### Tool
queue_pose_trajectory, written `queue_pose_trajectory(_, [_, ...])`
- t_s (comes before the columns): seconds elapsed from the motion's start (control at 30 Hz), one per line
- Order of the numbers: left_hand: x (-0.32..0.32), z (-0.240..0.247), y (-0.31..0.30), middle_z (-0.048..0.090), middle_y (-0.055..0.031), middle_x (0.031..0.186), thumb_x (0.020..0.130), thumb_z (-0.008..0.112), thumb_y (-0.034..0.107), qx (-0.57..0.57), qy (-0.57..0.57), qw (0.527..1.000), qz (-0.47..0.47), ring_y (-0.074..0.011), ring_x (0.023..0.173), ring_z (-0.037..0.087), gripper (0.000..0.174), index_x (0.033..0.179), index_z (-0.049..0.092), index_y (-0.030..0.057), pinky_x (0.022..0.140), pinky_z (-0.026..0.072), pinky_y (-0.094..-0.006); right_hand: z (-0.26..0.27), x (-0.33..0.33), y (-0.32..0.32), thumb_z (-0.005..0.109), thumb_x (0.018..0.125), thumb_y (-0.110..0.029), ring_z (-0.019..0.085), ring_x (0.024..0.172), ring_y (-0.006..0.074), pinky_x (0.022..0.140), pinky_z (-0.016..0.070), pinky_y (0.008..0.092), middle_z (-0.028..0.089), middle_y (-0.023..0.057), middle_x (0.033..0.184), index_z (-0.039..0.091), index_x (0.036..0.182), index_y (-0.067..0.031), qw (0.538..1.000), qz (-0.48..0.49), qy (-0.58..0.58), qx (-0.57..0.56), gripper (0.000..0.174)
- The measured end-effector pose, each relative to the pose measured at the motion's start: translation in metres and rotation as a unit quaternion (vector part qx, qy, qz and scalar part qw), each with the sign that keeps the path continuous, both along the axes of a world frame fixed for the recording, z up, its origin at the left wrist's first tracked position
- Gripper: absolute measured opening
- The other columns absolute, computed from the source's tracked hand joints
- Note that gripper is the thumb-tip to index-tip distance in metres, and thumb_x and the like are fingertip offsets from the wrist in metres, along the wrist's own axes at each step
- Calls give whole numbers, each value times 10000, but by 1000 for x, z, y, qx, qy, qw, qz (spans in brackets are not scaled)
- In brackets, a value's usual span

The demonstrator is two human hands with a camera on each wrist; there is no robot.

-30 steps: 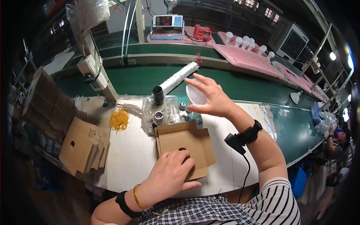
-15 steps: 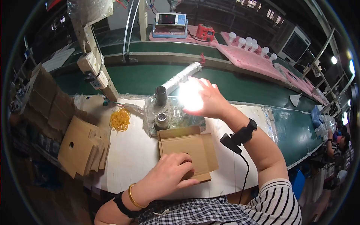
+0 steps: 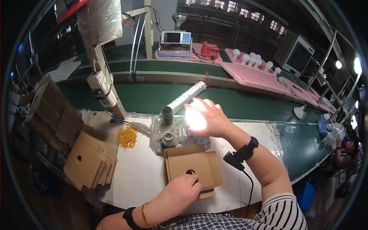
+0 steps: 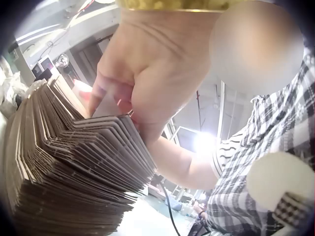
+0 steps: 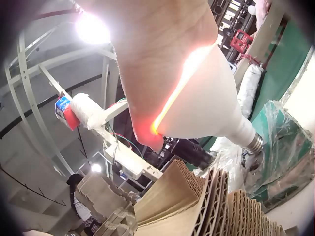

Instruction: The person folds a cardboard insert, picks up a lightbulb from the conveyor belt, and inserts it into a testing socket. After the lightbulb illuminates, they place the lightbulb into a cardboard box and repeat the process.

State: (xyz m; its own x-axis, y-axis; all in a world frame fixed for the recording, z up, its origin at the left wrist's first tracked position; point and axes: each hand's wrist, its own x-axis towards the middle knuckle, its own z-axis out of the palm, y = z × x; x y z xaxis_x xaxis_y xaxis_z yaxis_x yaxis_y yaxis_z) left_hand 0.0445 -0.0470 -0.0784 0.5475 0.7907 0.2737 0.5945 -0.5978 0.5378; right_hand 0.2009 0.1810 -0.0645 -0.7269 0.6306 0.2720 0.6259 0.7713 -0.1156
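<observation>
My right hand [image 3: 214,120] grips a reflector light bulb [image 3: 195,119] by its broad face, fingers spread round the rim. The bulb glows bright white. In the right wrist view its white cone [image 5: 211,101] narrows to a metal screw base [image 5: 253,144], which points down beside plastic-wrapped things. Near the bulb stand a dark cylinder [image 3: 167,115] and a metal-topped socket [image 3: 168,137]. My left hand [image 3: 180,191] is over a stack of folded cardboard pieces [image 3: 209,168] with a round hole. Its curled fingers pinch the top cardboard piece [image 4: 106,105] in the left wrist view.
More cut cardboard [image 3: 84,161] leans at the left, with yellow rubber bands [image 3: 127,137] beside it. A foil-wrapped bar [image 3: 188,97] lies behind the sockets. Farther back are a meter [image 3: 176,38], a red device [image 3: 209,50] and several bulbs [image 3: 253,59] on pink foam.
The bulb was dark a second ago and became lit by half a second ago. My left fingers have drawn in toward the cardboard's near edge. The head view has tilted upward.
</observation>
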Motion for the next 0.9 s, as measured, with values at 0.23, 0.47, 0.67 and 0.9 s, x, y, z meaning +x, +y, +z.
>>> queue_pose_trajectory(0.23, [2, 4, -3, 605, -188, 1081, 812, 699, 93, 14, -12, 1000, 8, -347, 954, 621, 182, 893, 572, -10, 812, 531, -421, 1, -1, 0, 724, 726, -618, 430, 1316, 414, 993, 392, 573, 404, 154, 1513, 473, 1462, -332, 1000, -5, -1, -7, 828])
queue_pose_trajectory(0.47, [0, 5, -2, 611, -173, 1098, 828, 704, 106, 8, -16, 1000, 10, -339, 966, 625, 167, 868, 579, 2, 822, 531, -416, 0, -1, 0, 712, 730, -627, 429, 1319, 407, 981, 400, 554, 401, 156, 1519, 468, 1469, -326, 1000, -7, -5, -5, 834])
queue_pose_trajectory(0.67, [-19, 54, -1, 653, -123, 1007, 795, 707, -33, 22, -143, 986, 81, -298, 902, 630, 146, 899, 617, 16, 777, 524, -368, -7, 8, 3, 717, 723, -627, 424, 1332, 388, 983, 403, 539, 416, 160, 1509, 467, 1471, -314, 999, -14, 26, -18, 848])
queue_pose_trajectory(0.9, [-62, 66, 36, 614, -9, 889, 1009, 577, 129, 169, -345, 859, 340, -31, 710, 487, 137, 931, 548, 21, 636, 429, -214, 20, 42, -11, 655, 859, -471, 391, 1391, 332, 1141, 313, 407, 361, 209, 1537, 319, 1541, -65, 797, 31, 513, -317, 862])
